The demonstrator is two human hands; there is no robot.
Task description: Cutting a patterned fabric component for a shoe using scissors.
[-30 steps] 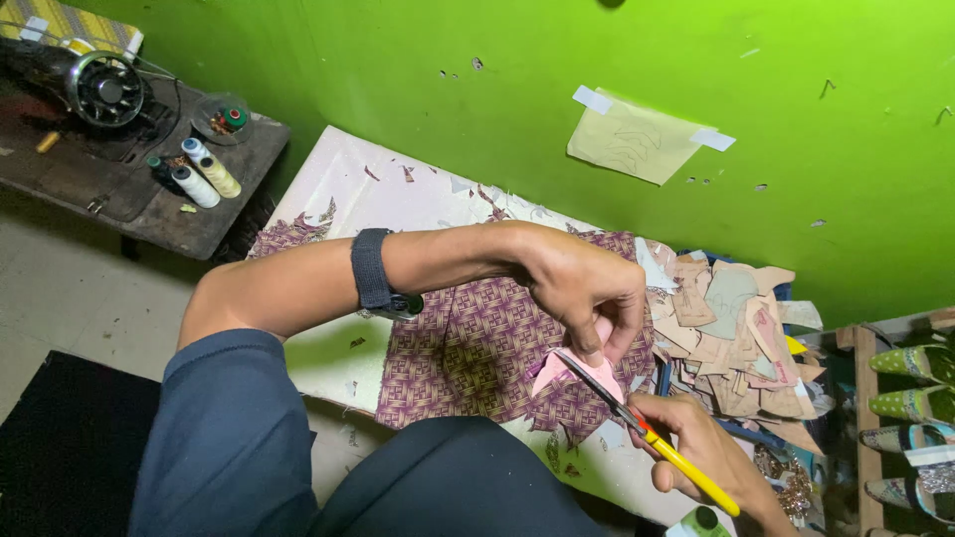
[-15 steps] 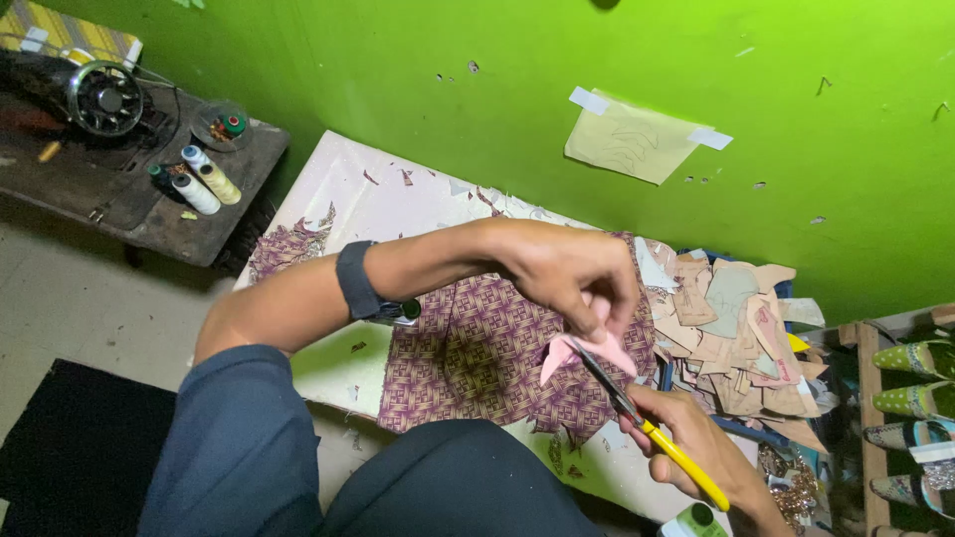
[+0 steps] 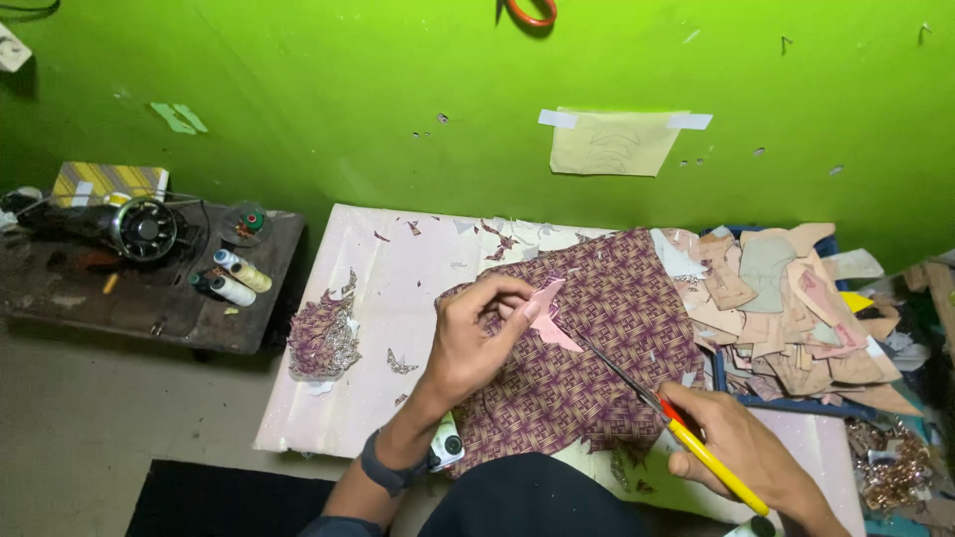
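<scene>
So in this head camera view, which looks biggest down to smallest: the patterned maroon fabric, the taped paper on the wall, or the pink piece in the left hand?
1. Patterned maroon fabric, clearly largest.
2. Taped paper on the green wall; it sits farther from the camera, so it may look smaller than it is.
3. Pink piece, pinched in the left hand, smallest.

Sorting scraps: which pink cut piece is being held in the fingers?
The small pink cut piece pinched by the left hand above the patterned fabric; others lie stacked at right.

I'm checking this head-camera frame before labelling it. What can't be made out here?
- Left hand: its fingers cover part of the pink piece, so its full outline is hidden.
- Scissors: the right hand wraps the yellow handle, and the blade tips are too thin to tell whether they are closed.
- Sewing machine: cut off by the left edge.
- Paper on the wall: drawing too faint.
</scene>
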